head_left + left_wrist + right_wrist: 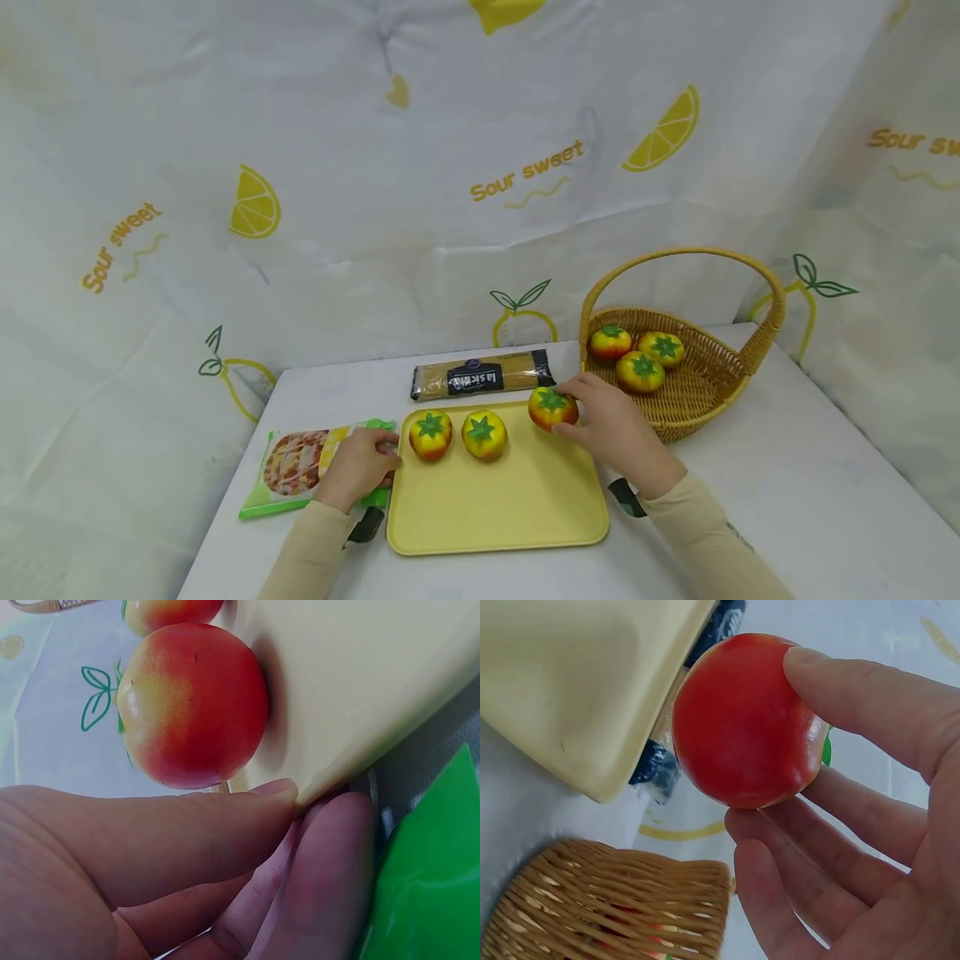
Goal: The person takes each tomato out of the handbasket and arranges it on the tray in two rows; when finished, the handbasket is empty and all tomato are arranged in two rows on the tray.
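My right hand (611, 423) holds a red-and-yellow tomato (552, 408) with a green star-shaped top, over the tray's far right corner. In the right wrist view, the thumb is on one side of this tomato (746, 724) and fingertips are on the other. My left hand (358, 465) pinches the left rim of the pale yellow tray (495, 508), thumb on top and a finger beneath. Two more tomatoes sit on the tray's far left part, one (431, 435) near the left hand and another (484, 435) beside it.
A wicker basket (693, 412) with a tall handle stands right of the tray, three tomatoes inside. Behind the tray lies a pack of pasta (480, 377). A green-edged food bag (292, 467) lies left, partly behind the left hand. A printed cloth (420, 275) hangs at the back.
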Tool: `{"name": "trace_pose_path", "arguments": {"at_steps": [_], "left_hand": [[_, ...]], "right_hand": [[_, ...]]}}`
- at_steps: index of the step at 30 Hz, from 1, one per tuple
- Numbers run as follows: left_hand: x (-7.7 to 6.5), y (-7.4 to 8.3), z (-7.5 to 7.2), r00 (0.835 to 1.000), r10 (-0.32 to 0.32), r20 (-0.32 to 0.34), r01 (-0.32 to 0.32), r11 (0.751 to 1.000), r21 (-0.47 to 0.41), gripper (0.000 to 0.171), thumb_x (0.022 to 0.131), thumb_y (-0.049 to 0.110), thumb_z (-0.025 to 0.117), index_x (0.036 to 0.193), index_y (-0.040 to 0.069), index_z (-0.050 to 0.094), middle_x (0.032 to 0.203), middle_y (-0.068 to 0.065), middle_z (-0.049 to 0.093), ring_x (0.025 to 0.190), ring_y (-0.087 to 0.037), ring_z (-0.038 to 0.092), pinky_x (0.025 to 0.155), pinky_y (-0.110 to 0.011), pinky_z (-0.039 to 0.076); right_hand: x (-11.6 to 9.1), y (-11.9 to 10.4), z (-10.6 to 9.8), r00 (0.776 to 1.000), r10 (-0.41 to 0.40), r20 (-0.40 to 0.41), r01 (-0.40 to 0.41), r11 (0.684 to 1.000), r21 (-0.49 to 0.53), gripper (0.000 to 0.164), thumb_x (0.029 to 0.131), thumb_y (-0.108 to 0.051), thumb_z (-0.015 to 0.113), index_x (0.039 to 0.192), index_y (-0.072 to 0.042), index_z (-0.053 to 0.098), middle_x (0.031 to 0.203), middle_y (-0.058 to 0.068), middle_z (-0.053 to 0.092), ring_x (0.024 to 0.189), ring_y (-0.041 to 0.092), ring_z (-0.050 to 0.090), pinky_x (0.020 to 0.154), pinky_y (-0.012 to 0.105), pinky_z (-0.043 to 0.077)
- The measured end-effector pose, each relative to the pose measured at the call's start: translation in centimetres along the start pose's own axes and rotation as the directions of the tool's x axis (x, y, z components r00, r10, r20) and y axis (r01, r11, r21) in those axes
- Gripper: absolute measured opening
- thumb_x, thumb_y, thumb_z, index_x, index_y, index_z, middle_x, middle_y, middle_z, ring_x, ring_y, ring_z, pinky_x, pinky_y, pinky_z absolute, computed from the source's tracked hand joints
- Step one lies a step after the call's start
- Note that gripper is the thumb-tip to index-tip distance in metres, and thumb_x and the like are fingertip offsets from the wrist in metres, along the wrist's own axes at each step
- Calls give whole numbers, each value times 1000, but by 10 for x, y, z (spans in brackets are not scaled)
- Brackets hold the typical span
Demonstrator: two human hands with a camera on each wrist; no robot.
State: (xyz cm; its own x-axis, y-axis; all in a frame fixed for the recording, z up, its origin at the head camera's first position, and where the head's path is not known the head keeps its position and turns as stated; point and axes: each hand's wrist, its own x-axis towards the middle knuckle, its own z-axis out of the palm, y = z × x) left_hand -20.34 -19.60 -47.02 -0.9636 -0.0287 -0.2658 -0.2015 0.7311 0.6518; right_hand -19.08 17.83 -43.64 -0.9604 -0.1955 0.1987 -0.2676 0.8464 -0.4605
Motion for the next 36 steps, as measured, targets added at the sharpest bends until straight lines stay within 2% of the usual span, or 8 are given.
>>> {"name": "trace_pose_path", "arguments": {"at_steps": [5, 17, 36], "left_hand": [[1, 0, 0, 1000, 10, 1, -10, 1000, 7, 39, 95, 6, 76, 132, -2, 72, 95, -8, 71, 70, -14, 67, 62, -28, 61], [0, 0, -1, 1000, 13, -1, -13, 1000, 8, 38, 95, 5, 75, 132, -2, 72, 95, -8, 71, 70, -14, 68, 62, -28, 62], [-2, 1, -2, 1000, -3, 6, 3, 1000, 7, 38, 96, 6, 75, 133, -1, 72, 96, -8, 71, 71, -15, 68, 63, -28, 62]], "right_hand": [[1, 0, 9, 1000, -9, 13, 9, 1000, -7, 53, 85, -22, 94, 131, -5, 74, 126, 8, 73, 114, 29, 73, 100, 51, 62], [0, -5, 23, 999, 1, 40, 0, 1000, -16, 52, 86, -22, 93, 131, -6, 74, 130, 10, 72, 116, 30, 72, 103, 50, 62], [-1, -6, 31, 999, -11, 48, 13, 999, -45, 51, 84, -22, 94, 129, -6, 75, 125, 7, 73, 112, 25, 73, 101, 46, 63]]}}
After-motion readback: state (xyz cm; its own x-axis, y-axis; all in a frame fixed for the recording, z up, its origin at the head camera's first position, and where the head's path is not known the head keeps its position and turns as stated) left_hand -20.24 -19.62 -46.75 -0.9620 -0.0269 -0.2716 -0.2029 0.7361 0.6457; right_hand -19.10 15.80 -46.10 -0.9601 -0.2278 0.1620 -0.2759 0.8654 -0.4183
